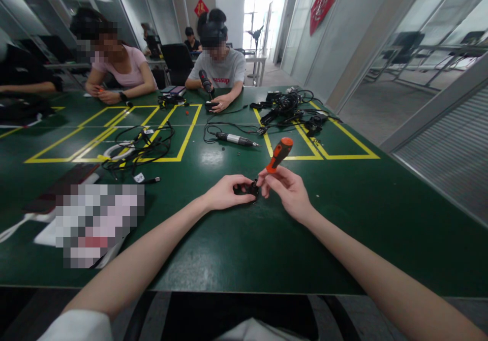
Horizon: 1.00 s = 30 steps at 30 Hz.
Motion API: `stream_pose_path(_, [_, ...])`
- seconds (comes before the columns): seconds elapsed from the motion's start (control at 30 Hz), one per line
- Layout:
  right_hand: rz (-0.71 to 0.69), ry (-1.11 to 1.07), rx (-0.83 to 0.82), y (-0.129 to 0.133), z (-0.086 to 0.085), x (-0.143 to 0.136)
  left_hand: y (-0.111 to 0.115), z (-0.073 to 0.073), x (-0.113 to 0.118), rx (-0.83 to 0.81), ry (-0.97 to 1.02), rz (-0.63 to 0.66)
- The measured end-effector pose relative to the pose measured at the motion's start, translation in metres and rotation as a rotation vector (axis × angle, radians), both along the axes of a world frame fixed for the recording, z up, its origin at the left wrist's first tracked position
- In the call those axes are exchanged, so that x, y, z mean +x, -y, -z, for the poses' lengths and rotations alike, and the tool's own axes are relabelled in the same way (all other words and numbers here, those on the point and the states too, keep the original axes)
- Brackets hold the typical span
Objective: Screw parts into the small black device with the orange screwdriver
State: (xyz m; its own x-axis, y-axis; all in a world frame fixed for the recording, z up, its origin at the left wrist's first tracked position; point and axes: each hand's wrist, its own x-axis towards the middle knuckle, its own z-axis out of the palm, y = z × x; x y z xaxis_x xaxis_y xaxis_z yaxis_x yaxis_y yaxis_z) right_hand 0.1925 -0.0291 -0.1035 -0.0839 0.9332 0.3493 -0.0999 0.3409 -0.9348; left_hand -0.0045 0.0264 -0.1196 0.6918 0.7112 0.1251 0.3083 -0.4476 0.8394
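My left hand (pixel 229 192) is closed around a small black part (pixel 253 190), holding it low at the green tabletop. Its exact kind is too small to make out. In my right hand (pixel 286 189) is a screwdriver (pixel 281 154) with an orange and dark grey handle. The handle leans up and to the right, and its lower end points toward the black part. My fingers hide the shaft, so I cannot tell whether the tip touches the part. Just beyond my hands lies a silver and black pen-shaped electric tool (pixel 236 139) with a cord.
Tangled black cables (pixel 143 145) lie at left, and a larger heap of black cables (pixel 285 106) sits at the back right. A phone (pixel 63 186) rests at the left. Across the green table (pixel 366 219), a co-worker holds a power screwdriver (pixel 206 83); another person sits farther left.
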Motion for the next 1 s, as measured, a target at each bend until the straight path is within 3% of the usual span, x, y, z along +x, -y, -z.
stream_pose_path(0.3, [0.028, 0.048, 0.026, 0.0005, -0.0062, 0.0016, -0.0002, -0.0008, -0.0005, 0.006, -0.023, -0.014])
stream_pose_path(0.43, [-0.021, 0.031, 0.009, 0.0002, -0.0041, 0.0011, -0.0005, 0.0000, -0.0002, 0.005, -0.003, 0.002])
stream_pose_path(1.0, [-0.010, 0.040, 0.022, -0.0003, -0.0017, 0.0014, -0.0001, -0.0009, 0.0001, 0.009, -0.026, -0.012])
